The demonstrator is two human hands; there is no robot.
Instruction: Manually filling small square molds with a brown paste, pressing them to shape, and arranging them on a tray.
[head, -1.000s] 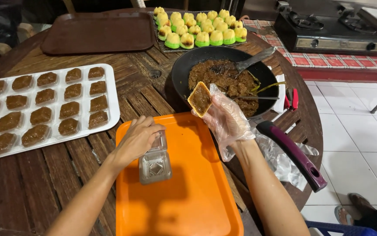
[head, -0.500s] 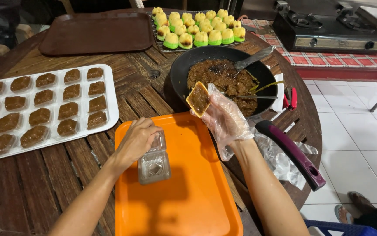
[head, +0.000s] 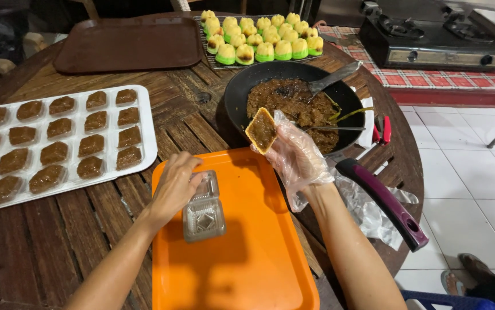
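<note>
My left hand (head: pixel 176 186) rests on a small clear plastic clamshell box (head: pixel 203 209), open and lying on an orange tray (head: pixel 247 258). My right hand (head: pixel 296 158), in a thin clear plastic glove, holds up a small yellow square mould filled with brown paste (head: pixel 262 131) at its fingertips, above the near rim of a black frying pan (head: pixel 242 95). The pan holds dark brown filling (head: pixel 293 103) with a metal spoon (head: pixel 333 77) lying in it. The pan's purple handle (head: pixel 382 201) points toward me on the right.
A white tray with rows of brown moulded pieces (head: pixel 58 143) lies at left. A dark brown tray (head: pixel 130 43) and a rack of yellow-green cakes (head: pixel 259 37) sit at the back. A gas stove (head: pixel 431 40) stands far right. Crumpled plastic (head: pixel 368 209) hangs near the table edge.
My right hand has lowered the filled mould slightly toward the orange tray. My left hand stays on the clear box.
</note>
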